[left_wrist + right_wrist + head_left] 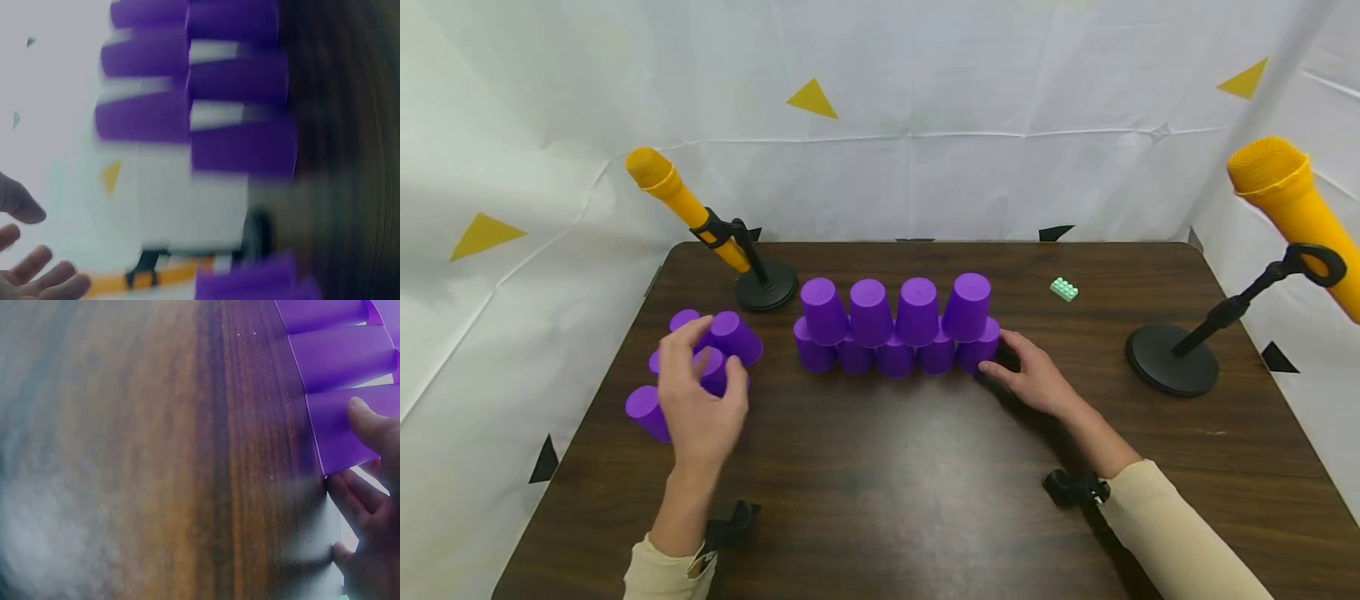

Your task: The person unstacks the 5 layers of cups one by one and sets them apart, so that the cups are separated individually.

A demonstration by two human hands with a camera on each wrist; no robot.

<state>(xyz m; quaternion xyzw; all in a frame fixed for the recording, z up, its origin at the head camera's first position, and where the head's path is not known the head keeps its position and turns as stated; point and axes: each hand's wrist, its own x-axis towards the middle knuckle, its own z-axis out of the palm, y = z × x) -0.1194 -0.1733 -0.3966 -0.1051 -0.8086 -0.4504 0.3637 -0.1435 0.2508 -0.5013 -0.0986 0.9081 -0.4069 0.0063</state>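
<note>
Purple cups stand upside down in two tiers at the middle of the table; the upper row (870, 315) rests across the lower row (895, 358). My right hand (1033, 375) holds the lower row's rightmost cup (340, 428), with the thumb on its front and fingers around its far side. Over at the left, my left hand (703, 408) hovers with thumb and fingers spread and nothing between them. Several loose purple cups (737, 337) lie close beyond and beside it, partly hidden by the hand. The left wrist view is blurred.
A yellow microphone on a black stand (765, 286) is behind the loose cups. Another yellow microphone (1300, 208) leans on its round-based stand (1172, 362) at the right. A small mint-green toy brick (1063, 289) lies near the back edge. White sheeting (925, 183) surrounds the brown table (880, 500).
</note>
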